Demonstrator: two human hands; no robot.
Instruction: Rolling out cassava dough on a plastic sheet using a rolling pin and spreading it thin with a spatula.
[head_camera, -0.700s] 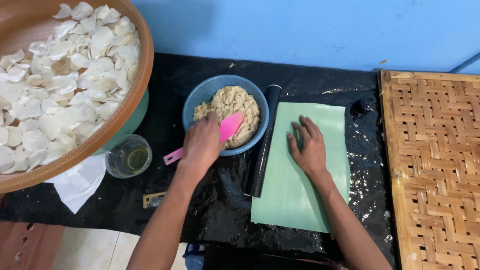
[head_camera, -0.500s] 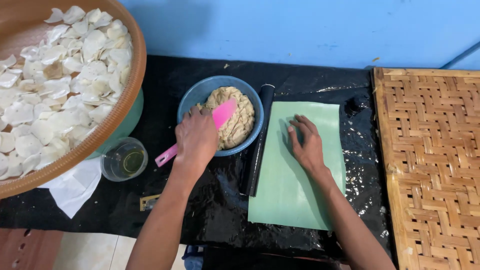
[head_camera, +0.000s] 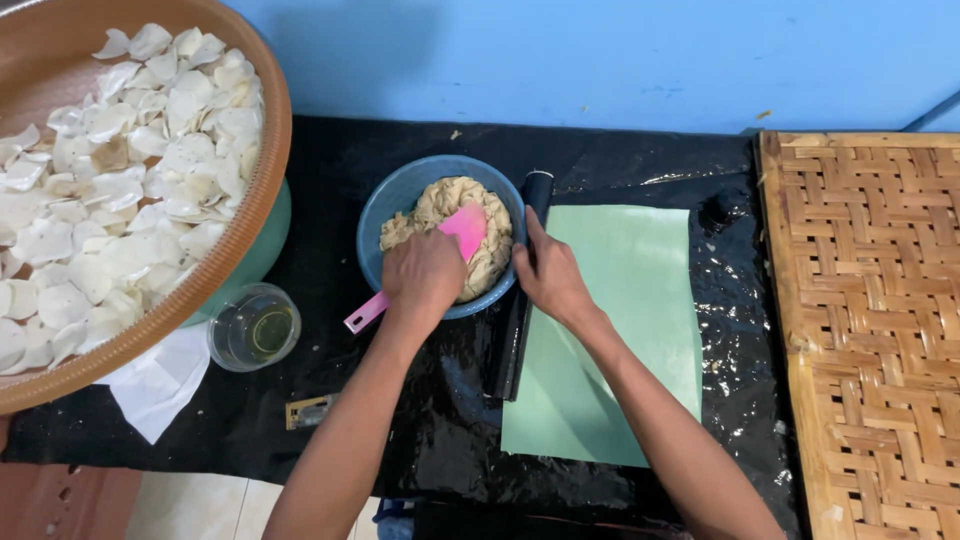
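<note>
Starting from the near edge and going up: black plastic-covered surface (head_camera: 400, 440), shiny and dusted with white specks, plus a white cloth (head_camera: 160, 385) and a small metal tool (head_camera: 310, 410) lying off to the left. Green sheet (head_camera: 620, 340) laid flat and totally bare, not a scrap of dough on it. Black roller (head_camera: 508, 350) lying along its left edge, not in use. Small glass of yellowish oil (head_camera: 255, 328) parked just beside the big tray.

Then the hands. Left hand (head_camera: 425, 272) closed, fingers wrapped round the pink scraper (head_camera: 465, 228), handle poking out toward the near side, blade pressed into the dough (head_camera: 440, 205). Right hand (head_camera: 550, 275) resting over the roller's far end and touching the side of the blue bowl (head_camera: 400, 195), fingers loose and fairly flat, gripping nothing as far as can be told.

Dough all in the bowl, one lumpy tan heap, so by the look of it barely into the scooping part. Nothing portioned, nothing rolled.

Further out: woven tray (head_camera: 262, 215) piled with thin white chips (head_camera: 120, 200) on the left, empty bamboo mat (head_camera: 870, 330) on the right, blue wall (head_camera: 600, 60) behind.
</note>
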